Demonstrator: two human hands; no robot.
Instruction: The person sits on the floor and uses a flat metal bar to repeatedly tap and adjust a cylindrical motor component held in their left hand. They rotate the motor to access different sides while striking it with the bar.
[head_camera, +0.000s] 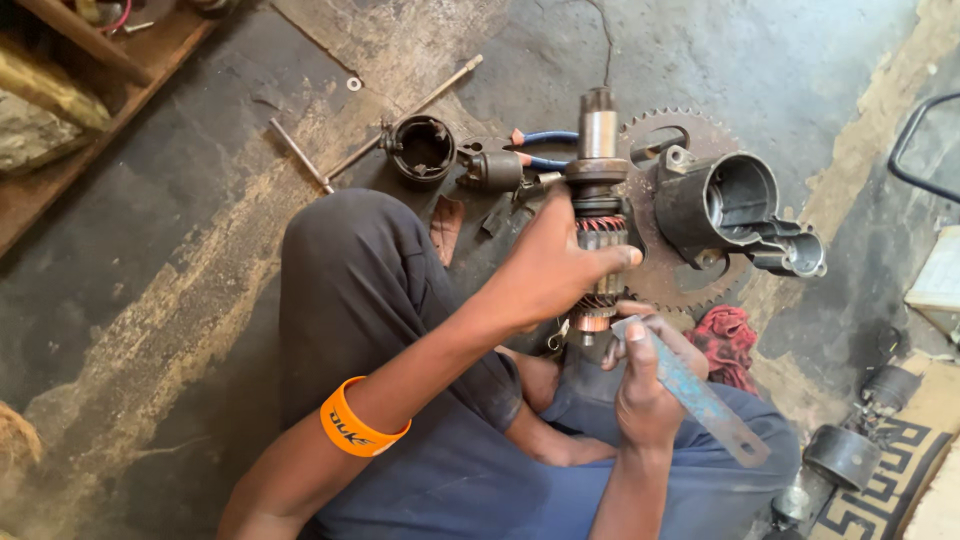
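Note:
My left hand (555, 262) grips a starter motor armature (598, 150) around its copper-wound middle, holding it upright over my lap. An orange band sits on that wrist. My right hand (645, 385) holds a flat blue-grey metal strip (700, 395), a worn blade, with its upper end against the armature's lower end near the commutator. The armature's steel shaft points away from me.
On the dirty concrete floor lie a dark motor housing (720, 205), a large toothed sprocket (660, 125), a round cap (422, 148), a T-handle wrench (330, 170), a red rag (728, 338), and more motor parts on a patterned mat (850, 460) at right.

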